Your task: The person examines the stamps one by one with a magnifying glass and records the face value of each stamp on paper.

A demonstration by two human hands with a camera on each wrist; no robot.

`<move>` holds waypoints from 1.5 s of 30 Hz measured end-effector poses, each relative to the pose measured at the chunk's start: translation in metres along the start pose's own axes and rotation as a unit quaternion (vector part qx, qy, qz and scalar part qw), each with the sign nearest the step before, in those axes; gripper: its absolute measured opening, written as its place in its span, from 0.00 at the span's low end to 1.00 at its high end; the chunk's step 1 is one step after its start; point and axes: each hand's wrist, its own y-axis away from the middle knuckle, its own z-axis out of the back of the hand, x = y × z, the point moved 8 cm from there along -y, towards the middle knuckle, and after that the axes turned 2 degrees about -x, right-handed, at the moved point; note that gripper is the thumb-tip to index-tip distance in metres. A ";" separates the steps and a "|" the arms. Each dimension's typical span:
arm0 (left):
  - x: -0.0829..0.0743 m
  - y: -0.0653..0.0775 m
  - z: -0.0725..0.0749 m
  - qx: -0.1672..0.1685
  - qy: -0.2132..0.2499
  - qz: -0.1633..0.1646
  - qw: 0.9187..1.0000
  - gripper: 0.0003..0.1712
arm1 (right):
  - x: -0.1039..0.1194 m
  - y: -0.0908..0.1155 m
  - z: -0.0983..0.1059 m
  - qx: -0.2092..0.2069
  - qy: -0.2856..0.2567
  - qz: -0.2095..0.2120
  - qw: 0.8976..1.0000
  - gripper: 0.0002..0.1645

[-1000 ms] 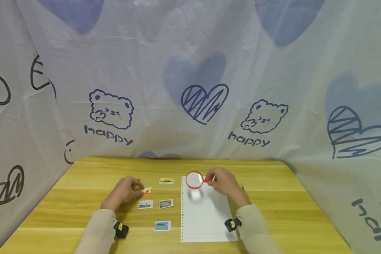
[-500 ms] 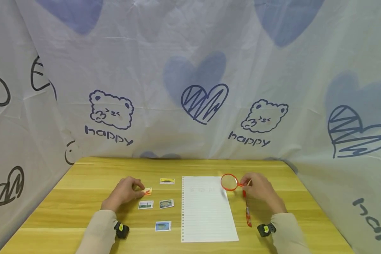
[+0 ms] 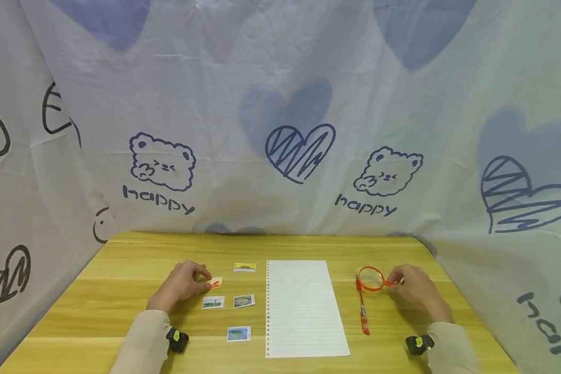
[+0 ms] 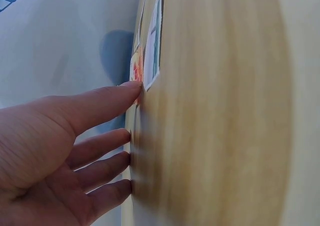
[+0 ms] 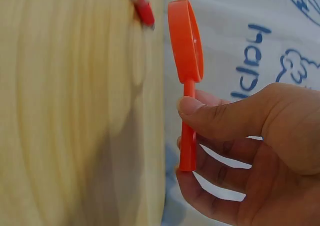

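Note:
My right hand (image 3: 416, 288) grips the handle of a red magnifying glass (image 3: 371, 289), its round lens pointing left. In the right wrist view the thumb presses the orange-red handle (image 5: 189, 146) against the fingers, and the glass is held up off the table. The thumb and index fingertips of my left hand (image 3: 182, 283) rest at the left edge of a small red-and-yellow picture stamp (image 3: 217, 282) lying flat. In the left wrist view the thumb tip touches that stamp (image 4: 135, 66), while the other fingertips are down at the table with the fingers loosely extended.
Several similar stamps lie nearby: a yellow one (image 3: 245, 267), a green-grey one (image 3: 213, 302), an oval-patterned one (image 3: 244, 301) and a blue one (image 3: 239, 334). A lined sheet of paper (image 3: 304, 317) lies mid-table. Right of it is a red pen (image 3: 363, 311). Printed white cloth (image 3: 234, 187) hangs behind.
My right hand has carried the magnifying glass rightward from over the paper, past its right edge, to beside the pen, which is now uncovered. My left hand stays at the red-and-yellow stamp.

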 end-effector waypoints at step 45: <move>0.001 -0.001 0.001 0.001 0.001 -0.004 1.000 0.09 | -0.067 0.016 0.002 0.039 -0.006 -0.081 0.996 0.06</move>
